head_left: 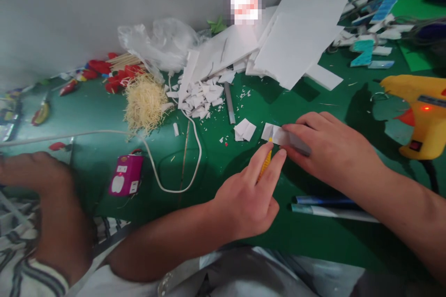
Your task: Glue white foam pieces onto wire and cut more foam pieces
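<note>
In the middle of the green table, my left hand is closed around a yellow craft knife. The knife's tip is at a small white foam-board strip. From the right, my right hand grips this strip between thumb and fingers; a greyish side of it shows beneath the fingers. Just left of the strip lies a small cut white foam piece. Farther back is a grey stick-like piece, beside a heap of white foam scraps.
White foam sheets lie at the back. At right stands a yellow glue gun with a red light. A white cord loops near a purple socket block. Straw-like shreds sit left. A co-worker's arm rests far left.
</note>
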`<action>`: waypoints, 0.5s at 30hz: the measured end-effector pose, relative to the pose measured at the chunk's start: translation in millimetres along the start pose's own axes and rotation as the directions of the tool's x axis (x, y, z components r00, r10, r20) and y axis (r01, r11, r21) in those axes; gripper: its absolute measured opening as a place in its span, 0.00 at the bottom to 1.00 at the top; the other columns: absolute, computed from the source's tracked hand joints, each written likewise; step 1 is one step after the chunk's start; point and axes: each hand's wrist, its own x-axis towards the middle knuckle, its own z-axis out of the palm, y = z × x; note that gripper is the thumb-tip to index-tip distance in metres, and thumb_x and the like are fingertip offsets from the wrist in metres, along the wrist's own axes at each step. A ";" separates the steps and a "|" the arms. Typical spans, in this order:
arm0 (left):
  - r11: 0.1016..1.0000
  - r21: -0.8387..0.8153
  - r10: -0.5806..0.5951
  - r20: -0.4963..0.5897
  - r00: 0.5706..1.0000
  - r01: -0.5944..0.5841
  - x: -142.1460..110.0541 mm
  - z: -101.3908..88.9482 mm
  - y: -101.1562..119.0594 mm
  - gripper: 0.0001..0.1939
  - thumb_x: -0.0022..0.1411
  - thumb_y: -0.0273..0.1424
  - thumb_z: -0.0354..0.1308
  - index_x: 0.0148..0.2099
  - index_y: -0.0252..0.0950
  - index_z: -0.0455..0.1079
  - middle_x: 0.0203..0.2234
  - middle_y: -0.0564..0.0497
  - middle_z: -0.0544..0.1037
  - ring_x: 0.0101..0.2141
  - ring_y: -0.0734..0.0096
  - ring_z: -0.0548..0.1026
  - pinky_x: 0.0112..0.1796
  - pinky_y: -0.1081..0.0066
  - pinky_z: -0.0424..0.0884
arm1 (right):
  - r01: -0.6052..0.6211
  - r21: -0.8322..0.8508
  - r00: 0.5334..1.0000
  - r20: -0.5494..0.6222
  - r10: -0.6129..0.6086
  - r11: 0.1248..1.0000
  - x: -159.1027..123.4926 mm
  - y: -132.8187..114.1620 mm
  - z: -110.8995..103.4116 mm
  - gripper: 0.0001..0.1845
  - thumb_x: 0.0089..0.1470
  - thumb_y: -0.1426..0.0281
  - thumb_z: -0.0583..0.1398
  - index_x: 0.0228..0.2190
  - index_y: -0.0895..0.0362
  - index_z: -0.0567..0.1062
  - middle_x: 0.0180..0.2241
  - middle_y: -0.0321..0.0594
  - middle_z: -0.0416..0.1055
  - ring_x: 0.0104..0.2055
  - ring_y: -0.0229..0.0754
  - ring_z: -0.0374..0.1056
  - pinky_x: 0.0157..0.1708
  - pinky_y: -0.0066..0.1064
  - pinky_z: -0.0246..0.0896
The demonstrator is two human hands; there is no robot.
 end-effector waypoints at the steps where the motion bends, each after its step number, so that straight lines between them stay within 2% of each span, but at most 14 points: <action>1: 1.000 0.006 0.003 -0.002 1.000 -0.003 0.3 0.1 0.3 0.32 0.63 0.20 0.46 0.69 0.20 0.54 0.64 0.20 0.67 0.62 0.48 0.76 0.47 0.68 0.84 | -0.001 0.002 1.000 -0.001 0.001 1.000 0.2 -0.3 0.0 0.14 0.65 0.63 0.57 0.40 0.56 0.81 0.36 0.47 0.74 0.37 0.47 0.66 0.34 0.37 0.60; 6: 1.000 -0.003 -0.015 0.020 1.000 0.015 0.4 0.0 1.3 0.33 0.63 0.20 0.46 0.70 0.22 0.55 0.64 0.22 0.67 0.59 0.52 0.78 0.46 0.69 0.84 | -0.001 -0.008 0.999 -0.033 0.001 1.000 0.2 -1.4 -0.3 0.13 0.63 0.63 0.59 0.39 0.56 0.81 0.35 0.45 0.74 0.36 0.46 0.66 0.33 0.36 0.58; 10: 0.998 -0.049 -0.038 0.017 0.999 0.039 -0.2 -0.9 1.0 0.34 0.61 0.19 0.46 0.70 0.23 0.55 0.65 0.23 0.67 0.59 0.51 0.79 0.43 0.69 0.84 | 0.017 -0.004 0.998 -0.059 -0.017 1.000 0.1 -1.3 0.3 0.13 0.63 0.63 0.59 0.39 0.56 0.81 0.34 0.45 0.74 0.35 0.46 0.65 0.32 0.35 0.58; 15: 0.986 -0.133 -0.090 0.073 0.993 0.099 -0.7 -1.5 0.3 0.38 0.60 0.19 0.47 0.73 0.25 0.49 0.69 0.24 0.61 0.62 0.52 0.75 0.46 0.67 0.84 | 0.003 -0.022 0.999 -0.037 -0.004 1.000 0.2 -1.9 1.4 0.14 0.63 0.63 0.58 0.40 0.57 0.81 0.36 0.47 0.75 0.37 0.47 0.66 0.33 0.37 0.60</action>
